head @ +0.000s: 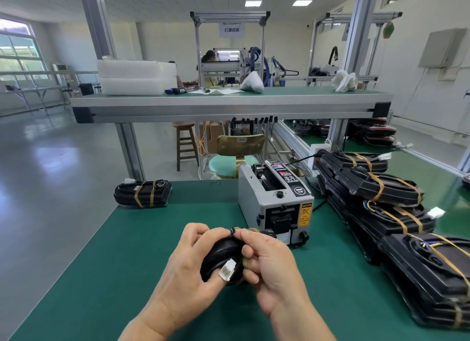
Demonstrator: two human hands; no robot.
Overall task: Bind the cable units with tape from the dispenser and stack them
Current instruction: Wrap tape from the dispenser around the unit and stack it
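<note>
A black cable unit (pixel 220 251) with a white connector (pixel 228 269) is held above the green mat, just in front of the grey tape dispenser (pixel 276 203). My left hand (pixel 188 267) grips the unit from the left, its thumb beside the connector. My right hand (pixel 267 262) holds the unit's right side, with fingertips pinching at its top near a black cable tie. A brown tape end shows behind my right fingers. One bound unit (pixel 142 193) lies at the mat's far left corner. Several taped units (pixel 381 208) lie in a row on the right.
The green mat (pixel 132 251) ends at its left edge above the grey floor. A raised shelf (pixel 229 100) with white trays crosses the back. A stool and a chair (pixel 235 152) stand beyond the table. The dispenser's black power cord (pixel 300 160) runs to the right.
</note>
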